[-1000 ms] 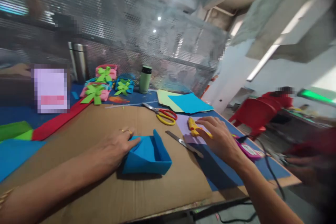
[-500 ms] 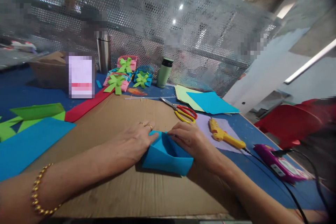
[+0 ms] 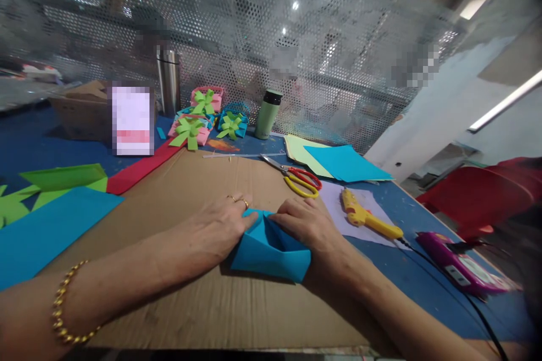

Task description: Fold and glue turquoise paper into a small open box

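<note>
A small blue paper box (image 3: 271, 259) with an open top rests on the brown cardboard sheet (image 3: 190, 316). My left hand (image 3: 231, 220) grips its far left corner, thumb over the rim and the other fingers behind the wall. At the far right side, my right hand (image 3: 302, 223) pinches the rim with its fingers curled in. Between the two hands, folds show at the far wall. Beyond my right hand lie scissors (image 3: 296, 175) with one red and one yellow handle loop. A yellow glue gun (image 3: 368, 217) lies to the right on a lilac paper sheet (image 3: 332, 197).
Blue and light green sheets (image 3: 347, 163) lie at the back right. Several little baskets with green bows (image 3: 190, 131) stand near a green bottle (image 3: 269, 114) and a steel flask (image 3: 169, 84). A purple power strip (image 3: 457, 265) with cables is at right; blue paper (image 3: 63, 228) at left.
The fingers of my right hand have curled in closer on the box's far right rim. My left hand keeps its hold. The camera view has shifted slightly.
</note>
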`<state>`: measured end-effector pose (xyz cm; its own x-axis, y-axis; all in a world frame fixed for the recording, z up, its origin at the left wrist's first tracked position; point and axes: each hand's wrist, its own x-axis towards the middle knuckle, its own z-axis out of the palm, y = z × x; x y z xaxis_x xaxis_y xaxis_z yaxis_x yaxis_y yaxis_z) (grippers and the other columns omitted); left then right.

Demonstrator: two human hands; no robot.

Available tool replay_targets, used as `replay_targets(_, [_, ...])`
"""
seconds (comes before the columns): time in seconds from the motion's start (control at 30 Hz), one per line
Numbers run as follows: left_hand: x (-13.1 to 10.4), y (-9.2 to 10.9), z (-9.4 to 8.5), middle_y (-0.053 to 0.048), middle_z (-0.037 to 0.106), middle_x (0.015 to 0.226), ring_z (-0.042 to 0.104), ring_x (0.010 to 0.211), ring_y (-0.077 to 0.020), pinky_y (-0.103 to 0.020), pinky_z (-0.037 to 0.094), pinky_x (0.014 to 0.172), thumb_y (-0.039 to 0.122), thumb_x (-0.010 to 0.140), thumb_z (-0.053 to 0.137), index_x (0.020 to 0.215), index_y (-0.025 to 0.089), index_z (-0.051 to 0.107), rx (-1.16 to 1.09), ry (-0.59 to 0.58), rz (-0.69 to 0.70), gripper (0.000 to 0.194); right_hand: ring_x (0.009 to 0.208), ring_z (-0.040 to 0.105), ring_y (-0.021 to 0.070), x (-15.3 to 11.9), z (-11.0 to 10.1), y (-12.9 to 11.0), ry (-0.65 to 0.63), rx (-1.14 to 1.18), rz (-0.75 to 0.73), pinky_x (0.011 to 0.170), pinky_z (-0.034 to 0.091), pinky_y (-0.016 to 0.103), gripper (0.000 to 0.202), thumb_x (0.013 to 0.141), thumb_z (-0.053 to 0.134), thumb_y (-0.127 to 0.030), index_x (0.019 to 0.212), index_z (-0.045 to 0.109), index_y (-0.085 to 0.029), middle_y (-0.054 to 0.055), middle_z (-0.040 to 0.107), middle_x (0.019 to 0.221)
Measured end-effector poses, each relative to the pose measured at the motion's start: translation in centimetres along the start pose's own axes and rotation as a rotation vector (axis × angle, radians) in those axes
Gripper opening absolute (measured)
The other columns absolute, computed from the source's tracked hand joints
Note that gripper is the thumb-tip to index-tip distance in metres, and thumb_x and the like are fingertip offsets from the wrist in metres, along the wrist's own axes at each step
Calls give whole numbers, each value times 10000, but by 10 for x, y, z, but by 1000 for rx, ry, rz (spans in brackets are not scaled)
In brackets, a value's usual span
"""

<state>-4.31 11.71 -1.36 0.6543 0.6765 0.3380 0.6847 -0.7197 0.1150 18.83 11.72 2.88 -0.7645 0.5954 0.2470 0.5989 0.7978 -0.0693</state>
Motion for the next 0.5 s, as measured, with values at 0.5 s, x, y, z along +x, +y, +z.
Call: replay_targets(0.5, [-1,-13,21,-74,525,936,480,830,-212,-323,408,736,239,890,495,1077,242,663,29,77,25,251,885,505,199,0,-8,-1,-74,76,0,781,362,336,184,860,633,-258,1022,629,-169,83,600,990])
